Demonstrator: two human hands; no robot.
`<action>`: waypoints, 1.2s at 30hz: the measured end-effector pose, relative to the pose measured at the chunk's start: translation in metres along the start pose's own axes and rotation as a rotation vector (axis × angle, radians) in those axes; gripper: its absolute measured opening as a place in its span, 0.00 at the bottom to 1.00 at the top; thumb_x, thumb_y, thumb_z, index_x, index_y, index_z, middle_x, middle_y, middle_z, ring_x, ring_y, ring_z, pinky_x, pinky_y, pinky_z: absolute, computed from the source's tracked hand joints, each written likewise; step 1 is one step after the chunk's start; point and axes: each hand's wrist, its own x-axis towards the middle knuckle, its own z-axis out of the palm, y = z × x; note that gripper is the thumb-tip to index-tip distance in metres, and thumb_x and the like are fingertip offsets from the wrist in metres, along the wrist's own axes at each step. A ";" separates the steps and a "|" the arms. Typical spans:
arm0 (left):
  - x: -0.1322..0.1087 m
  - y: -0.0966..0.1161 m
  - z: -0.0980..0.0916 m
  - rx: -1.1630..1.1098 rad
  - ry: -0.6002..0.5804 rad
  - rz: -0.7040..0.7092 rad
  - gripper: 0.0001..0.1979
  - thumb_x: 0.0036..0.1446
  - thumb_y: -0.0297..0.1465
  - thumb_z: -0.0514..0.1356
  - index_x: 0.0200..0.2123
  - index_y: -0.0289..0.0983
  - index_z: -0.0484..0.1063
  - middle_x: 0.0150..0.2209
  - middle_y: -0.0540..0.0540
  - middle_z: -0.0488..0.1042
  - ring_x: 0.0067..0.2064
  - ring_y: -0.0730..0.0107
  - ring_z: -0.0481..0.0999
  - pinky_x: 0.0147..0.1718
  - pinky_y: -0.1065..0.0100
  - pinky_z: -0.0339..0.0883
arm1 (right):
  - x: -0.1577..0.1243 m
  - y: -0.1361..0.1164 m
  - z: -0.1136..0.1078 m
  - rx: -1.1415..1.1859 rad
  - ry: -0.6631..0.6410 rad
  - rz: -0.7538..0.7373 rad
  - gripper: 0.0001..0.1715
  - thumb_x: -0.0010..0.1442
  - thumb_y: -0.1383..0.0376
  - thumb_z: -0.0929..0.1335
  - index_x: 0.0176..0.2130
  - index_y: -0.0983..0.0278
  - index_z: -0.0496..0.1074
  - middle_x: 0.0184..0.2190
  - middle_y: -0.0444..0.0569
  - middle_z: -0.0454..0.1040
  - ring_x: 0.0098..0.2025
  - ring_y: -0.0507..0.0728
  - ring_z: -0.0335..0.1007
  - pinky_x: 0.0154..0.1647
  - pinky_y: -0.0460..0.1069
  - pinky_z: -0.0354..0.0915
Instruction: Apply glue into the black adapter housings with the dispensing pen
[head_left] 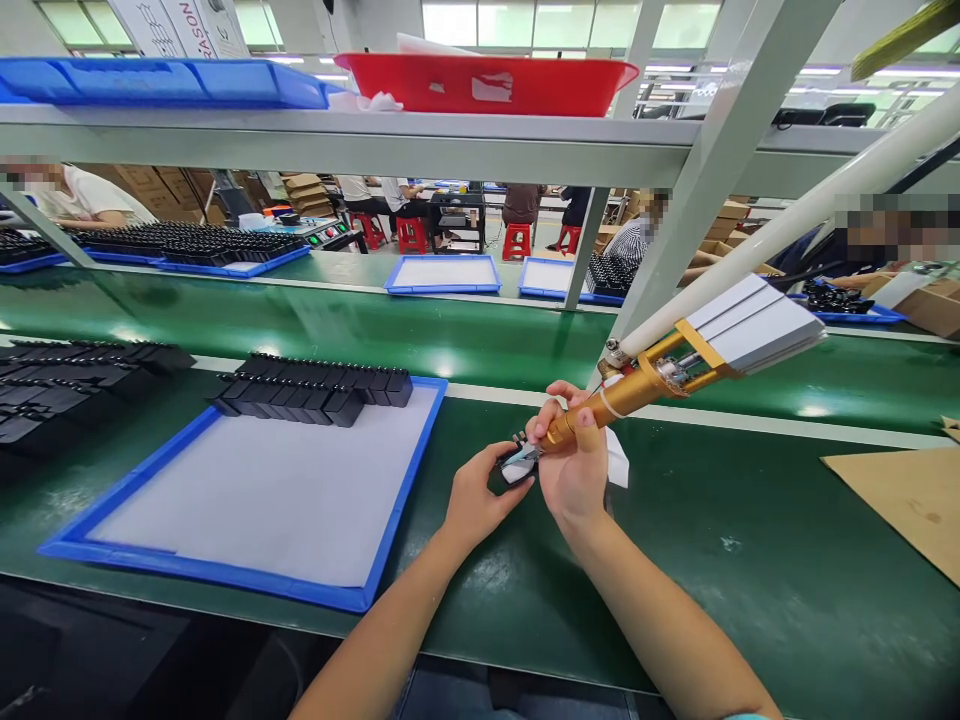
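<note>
My left hand [480,500] pinches a small black plastic part [517,468] between thumb and fingers, above the green work surface. Wrapped around a gold cylindrical tool [626,393] is my right hand [574,470]. The tool slants up to the right, and its pale-tipped metal jaws meet the black part; whether they close on it I cannot tell. Left of my hands lies a blue-rimmed tray [405,490] with a white liner. Rows of black box-shaped pieces [315,385] stand along its far side.
More black pieces [75,390] cover the far left. Overhead, a shelf [450,150] carries a red tray [480,85] and a blue tray [150,82]. A white tube [795,230] slants close above the tool. Cardboard [900,490] lies at right. Several people work beyond the green belt [337,320].
</note>
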 end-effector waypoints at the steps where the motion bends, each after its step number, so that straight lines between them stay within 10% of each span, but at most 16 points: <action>1: 0.000 0.000 0.000 -0.001 -0.003 -0.004 0.19 0.51 0.34 0.64 0.47 0.40 0.69 0.43 0.48 0.77 0.41 0.67 0.77 0.43 0.67 0.70 | 0.000 0.000 0.000 0.003 -0.007 -0.003 0.12 0.57 0.55 0.69 0.34 0.59 0.65 0.36 0.41 0.68 0.24 0.46 0.62 0.26 0.45 0.62; 26: 0.013 -0.024 -0.007 0.113 -0.235 -0.322 0.20 0.50 0.36 0.64 0.47 0.40 0.67 0.48 0.43 0.75 0.50 0.57 0.74 0.49 0.57 0.66 | 0.028 0.008 -0.020 -0.058 0.096 -0.128 0.25 0.53 0.43 0.65 0.44 0.55 0.65 0.38 0.43 0.66 0.25 0.48 0.61 0.23 0.47 0.61; 36: 0.019 -0.029 0.009 -0.065 -0.218 -0.132 0.15 0.55 0.25 0.53 0.46 0.40 0.69 0.41 0.48 0.77 0.45 0.68 0.75 0.49 0.63 0.67 | 0.036 0.010 -0.029 -0.033 0.094 -0.138 0.22 0.55 0.46 0.66 0.45 0.55 0.65 0.38 0.42 0.66 0.25 0.47 0.62 0.24 0.46 0.61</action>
